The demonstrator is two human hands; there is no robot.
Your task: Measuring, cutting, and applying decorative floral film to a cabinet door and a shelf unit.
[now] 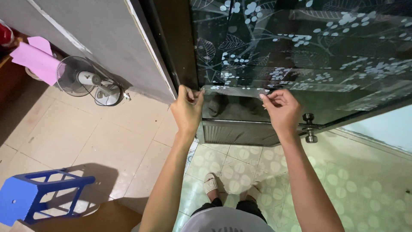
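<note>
Here the lower edge of a patterned film (234,91) — dark, printed with pale leaves and berries — is pinched at two points against a glass door (300,47). The left hand (187,111) is closed on the film's left corner beside the door frame (165,51); the right hand (281,111) is closed on the same edge further along, so the strip is kept taut and level between them. Below the edge, bare dark glass is left uncovered. A round door knob (309,127) is seen just right of the right hand. On the tiled floor (107,146) a small fan (88,81) and a blue stool (36,195) are set well aside — clear of the door's foot
</note>
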